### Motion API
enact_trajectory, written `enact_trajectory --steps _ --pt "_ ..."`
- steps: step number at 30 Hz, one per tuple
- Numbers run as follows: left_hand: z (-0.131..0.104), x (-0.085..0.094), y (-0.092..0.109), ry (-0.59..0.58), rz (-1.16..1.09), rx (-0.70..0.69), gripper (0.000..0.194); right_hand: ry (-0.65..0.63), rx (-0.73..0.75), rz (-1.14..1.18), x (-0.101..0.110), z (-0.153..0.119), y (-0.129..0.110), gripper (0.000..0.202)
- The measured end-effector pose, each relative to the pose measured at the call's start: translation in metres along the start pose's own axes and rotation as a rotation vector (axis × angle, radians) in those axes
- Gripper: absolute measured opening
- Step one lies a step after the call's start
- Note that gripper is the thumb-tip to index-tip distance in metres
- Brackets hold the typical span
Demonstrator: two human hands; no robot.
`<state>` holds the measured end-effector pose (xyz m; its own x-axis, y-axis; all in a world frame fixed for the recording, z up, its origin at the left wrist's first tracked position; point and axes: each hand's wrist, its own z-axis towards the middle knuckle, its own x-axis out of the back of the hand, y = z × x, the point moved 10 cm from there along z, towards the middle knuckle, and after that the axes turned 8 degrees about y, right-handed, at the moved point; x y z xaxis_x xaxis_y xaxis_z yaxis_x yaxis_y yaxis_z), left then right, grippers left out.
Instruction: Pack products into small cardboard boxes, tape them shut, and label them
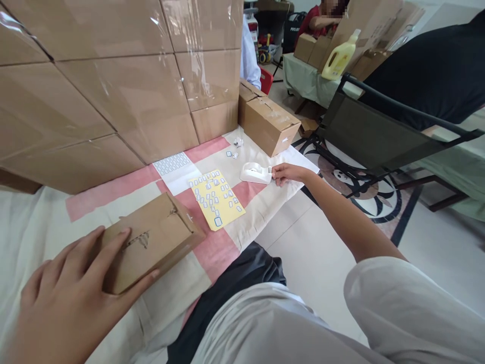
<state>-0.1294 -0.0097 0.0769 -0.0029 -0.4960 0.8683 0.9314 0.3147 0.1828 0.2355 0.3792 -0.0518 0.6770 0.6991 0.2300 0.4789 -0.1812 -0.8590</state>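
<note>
A small brown cardboard box (pixel 151 232) with a dark printed mark lies on the cloth at the left. My left hand (pixel 76 283) grips its near end, fingers over the top and thumb along the side towards me. Further off, a white tape dispenser (pixel 254 174) sits near the right edge of the table. The fingers of my right hand (pixel 286 173) are closed at its right-hand end; any strip of tape between them is too small to make out. Between the hands lies a yellow sheet (pixel 231 217) with several small white labels on it.
Stacked taped cartons (pixel 125 96) wall off the table's back left. A white label sheet (pixel 172 172) lies before them. Another closed box (pixel 269 119) stands at the far end, near crumpled scraps (pixel 237 142). A folding chair (pixel 379 121) with a seated person is at the right.
</note>
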Motion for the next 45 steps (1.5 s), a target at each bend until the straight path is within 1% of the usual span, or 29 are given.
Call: enact_trajectory --steps 2,4,7,8,9,10,11,12,13,14,15,17,18,19,20,21,23,25,27,28,29,30,31,33,35,36,39,42,45 --pt "0.001 0.006 0.009 0.010 0.050 -0.028 0.073 0.040 -0.011 -0.018 0.000 -0.003 -0.003 0.037" --pt "0.002 0.009 0.015 0.014 0.072 -0.070 0.074 0.124 0.003 -0.018 0.003 -0.009 -0.009 0.033" --pt "0.002 0.006 0.021 -0.005 0.088 -0.144 0.074 0.349 0.082 -0.005 0.006 -0.033 -0.022 0.030" --pt "0.003 0.006 0.022 -0.006 0.084 -0.164 0.073 0.435 0.122 0.001 0.003 -0.047 -0.026 0.030" --pt "0.004 0.007 0.024 -0.002 0.072 -0.185 0.071 0.508 0.174 0.012 -0.004 -0.063 -0.031 0.030" --pt "0.005 0.009 0.026 0.008 0.051 -0.206 0.068 0.550 0.222 0.024 -0.018 -0.079 -0.036 0.029" --pt "0.006 0.014 0.029 0.027 0.017 -0.227 0.065 0.567 0.286 0.048 -0.037 -0.096 -0.042 0.028" --pt "0.007 0.020 0.032 0.041 -0.041 -0.246 0.062 0.541 0.389 0.101 -0.062 -0.112 -0.052 0.027" --pt "0.007 0.026 0.037 0.036 -0.138 -0.263 0.060 0.471 0.477 0.137 -0.093 -0.127 -0.062 0.023" --pt "0.006 0.034 0.042 0.031 -0.280 -0.274 0.058 0.362 0.547 0.140 -0.129 -0.139 -0.073 0.016" --pt "0.005 0.043 0.048 0.033 -0.446 -0.282 0.055 0.284 0.598 0.134 -0.163 -0.149 -0.084 0.010" --pt "0.000 0.062 0.060 0.089 -0.736 -0.289 0.047 0.124 0.688 0.116 -0.222 -0.164 -0.106 0.008" --pt "-0.003 0.070 0.065 0.143 -0.815 -0.285 0.042 0.061 0.726 0.113 -0.245 -0.169 -0.116 0.010" --pt "-0.007 0.075 0.069 0.197 -0.838 -0.270 0.038 0.003 0.758 0.112 -0.263 -0.173 -0.125 0.012" --pt "-0.010 0.075 0.074 0.231 -0.820 -0.239 0.035 -0.041 0.784 0.110 -0.277 -0.176 -0.132 0.012" --pt "-0.012 0.069 0.077 0.232 -0.792 -0.189 0.035 -0.073 0.808 0.105 -0.286 -0.179 -0.139 0.013" --pt "-0.015 0.053 0.080 0.185 -0.759 -0.057 0.037 -0.103 0.860 0.078 -0.295 -0.185 -0.150 0.014" --pt "-0.015 0.038 0.081 0.122 -0.750 0.041 0.036 -0.104 0.901 0.039 -0.297 -0.190 -0.156 0.015" --pt "-0.013 0.034 0.084 0.106 -0.776 0.061 0.021 -0.088 0.912 0.016 -0.297 -0.193 -0.158 0.017" --pt "-0.012 0.035 0.086 0.113 -0.791 0.044 0.013 -0.071 0.905 0.012 -0.297 -0.193 -0.157 0.018" --pt "-0.011 0.038 0.089 0.129 -0.800 0.018 0.010 -0.051 0.886 0.009 -0.297 -0.192 -0.155 0.017" --pt "-0.011 0.040 0.092 0.148 -0.802 -0.018 0.012 -0.028 0.848 0.013 -0.297 -0.189 -0.151 0.016" --pt "-0.011 0.043 0.095 0.169 -0.790 -0.059 0.015 -0.010 0.785 0.024 -0.297 -0.184 -0.145 0.013" --pt "-0.014 0.045 0.104 0.207 -0.717 -0.146 0.018 0.014 0.599 0.059 -0.298 -0.172 -0.126 0.005" --pt "-0.021 0.047 0.114 0.261 -0.619 -0.230 0.019 0.057 0.438 0.079 -0.296 -0.163 -0.109 0.005" --pt "-0.024 0.048 0.118 0.290 -0.575 -0.265 0.019 0.089 0.400 0.068 -0.293 -0.161 -0.104 0.006" --pt "-0.033 0.051 0.128 0.370 -0.507 -0.316 0.017 0.175 0.392 0.011 -0.282 -0.162 -0.104 0.005" --pt "-0.033 0.056 0.133 0.435 -0.482 -0.326 0.016 0.182 0.390 0.021 -0.278 -0.164 -0.108 0.007" --pt "-0.029 0.057 0.137 0.477 -0.462 -0.329 0.015 0.220 0.435 0.003 -0.273 -0.168 -0.116 0.006"
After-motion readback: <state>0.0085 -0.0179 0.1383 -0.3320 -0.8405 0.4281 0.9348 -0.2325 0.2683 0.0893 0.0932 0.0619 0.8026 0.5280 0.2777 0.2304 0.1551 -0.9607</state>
